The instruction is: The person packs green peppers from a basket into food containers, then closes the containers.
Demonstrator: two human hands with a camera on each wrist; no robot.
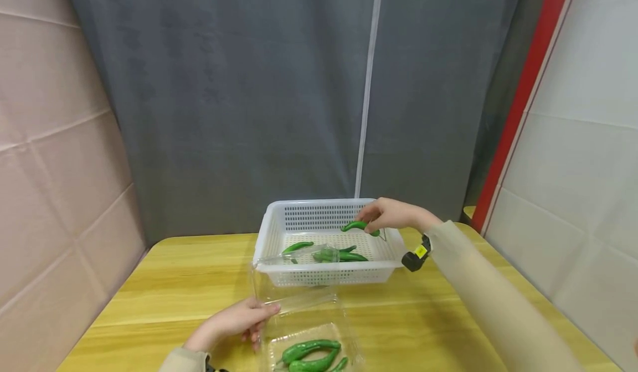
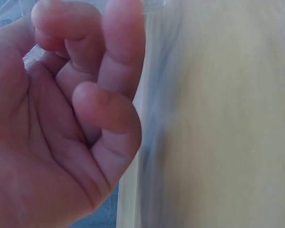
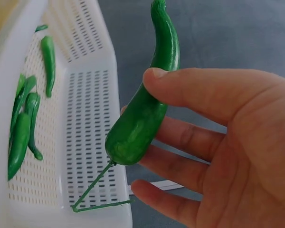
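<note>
Fingers of right hand (image 1: 394,214) pinched on pepper (image 3: 145,111), held above basket (image 1: 369,265) at two o'clock from its centre. Box (image 1: 306,321), with peppers (image 1: 301,350) inside, at basket's six o'clock; its edge apparently gripped by left hand (image 1: 239,318). Basket-filling judged in hand; lowering, then loosening, called for.

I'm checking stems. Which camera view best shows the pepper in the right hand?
The right wrist view: the pepper looms large, its bent stem clear, pinched by the right hand. The head view shows it small and partly hidden; the left wrist view doesn't show it.
</note>
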